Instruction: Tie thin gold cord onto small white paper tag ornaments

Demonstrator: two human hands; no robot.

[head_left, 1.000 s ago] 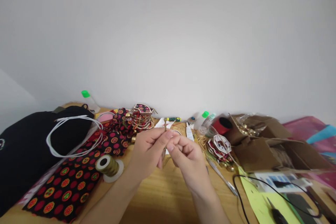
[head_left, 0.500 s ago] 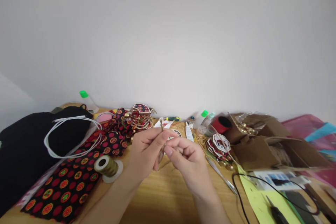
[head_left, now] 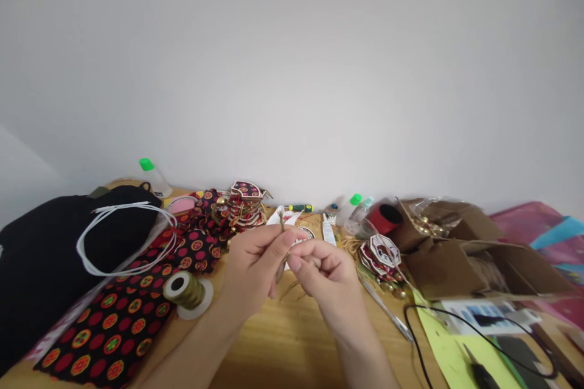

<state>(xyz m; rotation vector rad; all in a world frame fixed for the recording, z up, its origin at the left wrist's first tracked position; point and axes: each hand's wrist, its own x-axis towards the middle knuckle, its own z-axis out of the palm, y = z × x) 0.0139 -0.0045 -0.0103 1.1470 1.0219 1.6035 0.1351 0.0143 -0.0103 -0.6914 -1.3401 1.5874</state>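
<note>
Above the middle of the wooden table, my left hand [head_left: 258,258] and my right hand [head_left: 323,270] meet with fingertips almost touching. A thin olive-gold cord [head_left: 281,219] pokes up above my left thumb and forefinger, which pinch it. My right thumb and forefinger are closed on the same cord at the gap between the hands; loose strands [head_left: 296,287] hang below. Most of the cord is covered by fingers. Behind the hands lie white paper pieces [head_left: 276,216] and a round printed patch, partly hidden. A spool of olive thread [head_left: 188,293] lies left of my left wrist.
Patterned fabric [head_left: 109,322], a white cable coil [head_left: 86,255] and a black bag [head_left: 41,255] fill the left. On the right are octagonal charms [head_left: 384,250], tweezers [head_left: 387,310], cardboard boxes [head_left: 479,270], yellow paper [head_left: 449,346] and a black cable. Green-capped bottles [head_left: 349,208] stand by the wall.
The cord end above my left fingers has shifted slightly left and shows a little more than a second ago. Both hands keep their pinching pose, and the view has moved slightly.
</note>
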